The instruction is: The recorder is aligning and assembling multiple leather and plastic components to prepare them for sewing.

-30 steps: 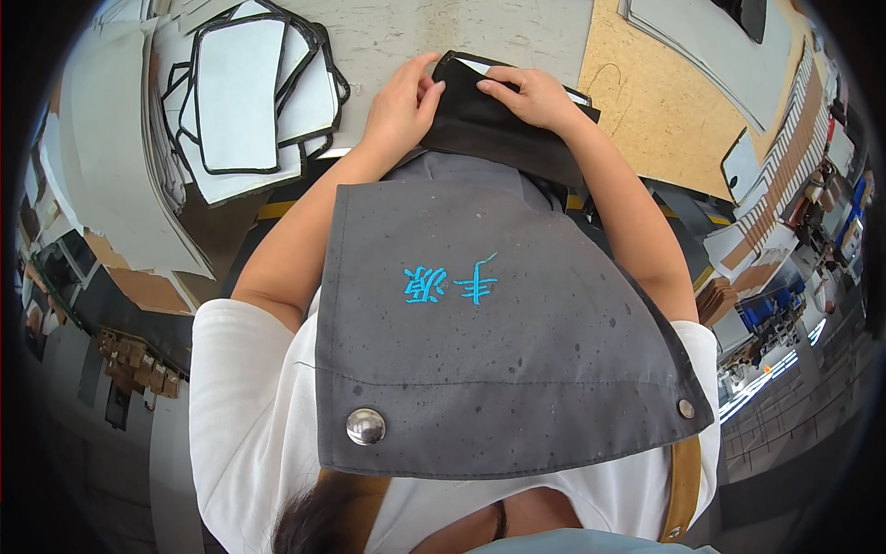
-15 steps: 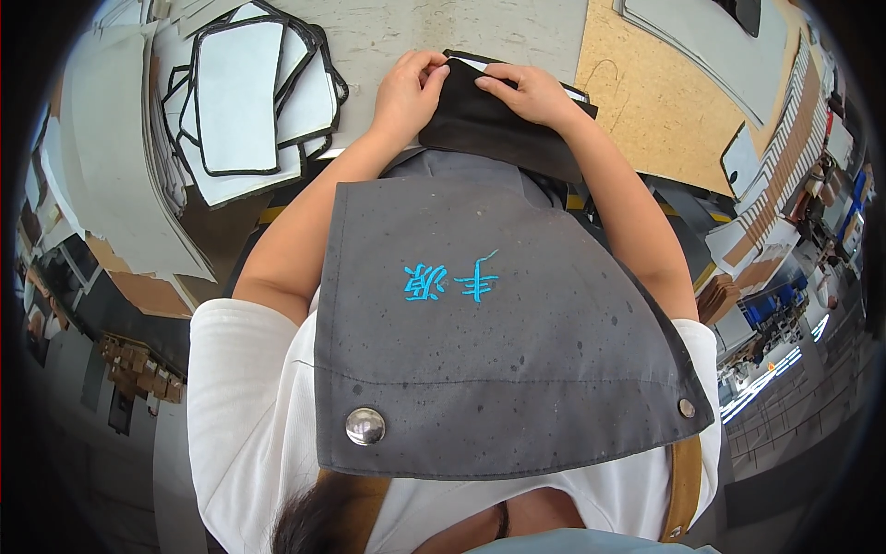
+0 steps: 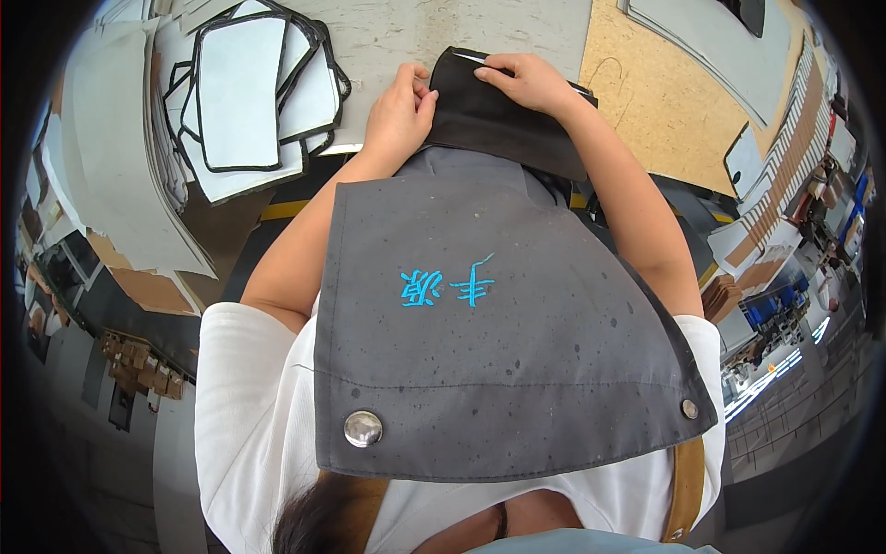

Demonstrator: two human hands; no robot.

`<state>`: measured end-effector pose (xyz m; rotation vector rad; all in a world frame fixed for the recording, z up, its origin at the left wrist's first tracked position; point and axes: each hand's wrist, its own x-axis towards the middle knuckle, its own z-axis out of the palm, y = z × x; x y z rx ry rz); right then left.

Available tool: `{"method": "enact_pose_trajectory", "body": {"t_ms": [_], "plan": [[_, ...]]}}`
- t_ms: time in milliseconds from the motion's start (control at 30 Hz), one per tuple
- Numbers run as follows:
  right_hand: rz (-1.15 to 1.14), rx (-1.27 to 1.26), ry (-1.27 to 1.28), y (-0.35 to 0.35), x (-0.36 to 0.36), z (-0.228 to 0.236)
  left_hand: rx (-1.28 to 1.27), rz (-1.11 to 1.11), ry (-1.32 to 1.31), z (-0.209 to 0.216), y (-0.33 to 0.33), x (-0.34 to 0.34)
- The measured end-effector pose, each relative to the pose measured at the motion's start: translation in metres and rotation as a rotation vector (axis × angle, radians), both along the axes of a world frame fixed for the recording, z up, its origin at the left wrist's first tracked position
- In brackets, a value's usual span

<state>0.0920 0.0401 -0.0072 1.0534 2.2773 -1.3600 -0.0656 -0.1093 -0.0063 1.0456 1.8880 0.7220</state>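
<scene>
A black, soft-looking sheet [image 3: 503,120] lies at the table's near edge and hangs toward my lap. A strip of white panel shows along its far edge, partly covered by the black material. My right hand [image 3: 531,83] grips this far edge, thumb on the near face and fingers toward the back. At the sheet's left edge is my left hand [image 3: 399,113], its fingers curled and thumb and forefinger pinched together at the black border. How much of the edge sits between those fingertips is hard to see.
Left on the table is a loose pile of white panels with black borders [image 3: 240,92]. Beyond it stand stacked grey sheets [image 3: 115,138]. To the right lie a tan board [image 3: 651,111] and grey sheets [image 3: 711,46]. My grey apron [image 3: 498,342] fills the foreground.
My left hand has moved down and left from the sheet's far corner to its left edge. My right hand stays on the far edge, where less white panel shows now.
</scene>
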Motion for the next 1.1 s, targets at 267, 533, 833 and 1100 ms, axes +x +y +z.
{"method": "enact_pose_trajectory", "body": {"t_ms": [267,533,833,1100], "plan": [[0.004,-0.010,-0.096,0.0021,-0.0043,0.0004,0.130,-0.041,0.139,0.0018,-0.0010,0.0042],[0.010,-0.023,-0.130,0.0016,-0.0055,0.0015,0.189,-0.071,0.196,0.0003,-0.0047,0.0040],[0.020,0.029,-0.120,-0.0007,-0.0061,-0.0006,0.190,-0.092,0.227,-0.0011,-0.0047,0.0039],[0.053,0.081,-0.153,-0.0010,-0.0088,0.0018,0.181,-0.090,0.235,-0.0019,-0.0049,0.0049]]}}
